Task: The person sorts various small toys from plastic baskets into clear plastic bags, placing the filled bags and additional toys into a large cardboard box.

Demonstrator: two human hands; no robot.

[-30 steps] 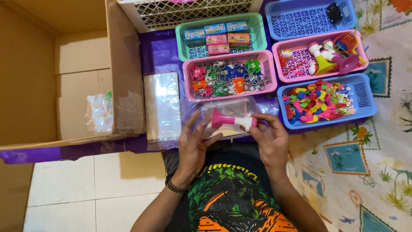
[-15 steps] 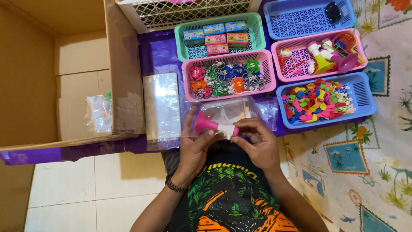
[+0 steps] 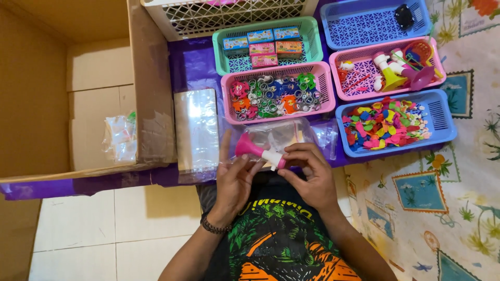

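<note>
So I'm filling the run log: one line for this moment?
left hand: steadies clear bag | right hand: grips pink toy horn | pink basket beyond

We see both hands over the lap, working one clear plastic bag [image 3: 281, 136]. Left hand [image 3: 235, 179] holds the pink toy trumpet [image 3: 259, 151] by its bell end; right hand [image 3: 311, 174] pinches the white mouthpiece end, fingers [image 3: 291, 154] curled over it. Trumpet lies tilted, bell up-left, at the bag's mouth (in or on the bag, we cannot tell). Just beyond: pink basket of rings [image 3: 325, 88], blue basket of balloons [image 3: 445, 122], second pink basket [image 3: 437, 65] with more trumpets, green basket [image 3: 310, 39] with small boxes. Stack of clear bags [image 3: 196, 130] left of the hands, cardboard box [image 3: 67, 93] beside it.
</note>
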